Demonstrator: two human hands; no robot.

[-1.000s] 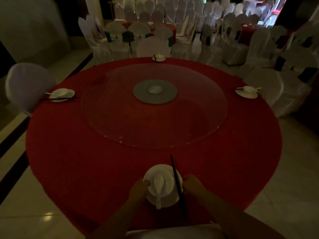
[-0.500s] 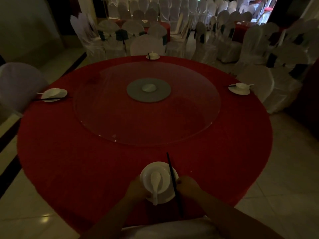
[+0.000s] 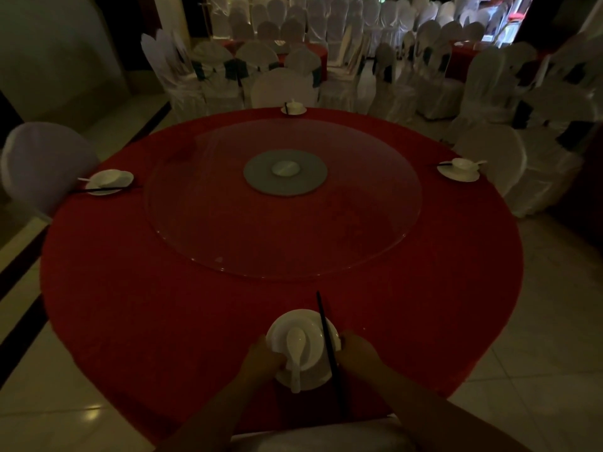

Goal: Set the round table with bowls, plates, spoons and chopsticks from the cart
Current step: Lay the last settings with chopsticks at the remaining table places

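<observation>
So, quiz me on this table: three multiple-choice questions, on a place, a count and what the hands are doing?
1. Where does the spoon of the nearest setting lie? A in its bowl B in a teacup C on a napkin
2. How many place settings does the table hold? A two B four C seven
3. What are the left hand and right hand doing? A holding the near plate by its rim B pouring tea C folding a napkin
Key: 1 A, its scoop rests inside the bowl; 2 B, the near one plus the left setting, far setting and right setting; 3 A, a hand curls at each side of the plate.
</observation>
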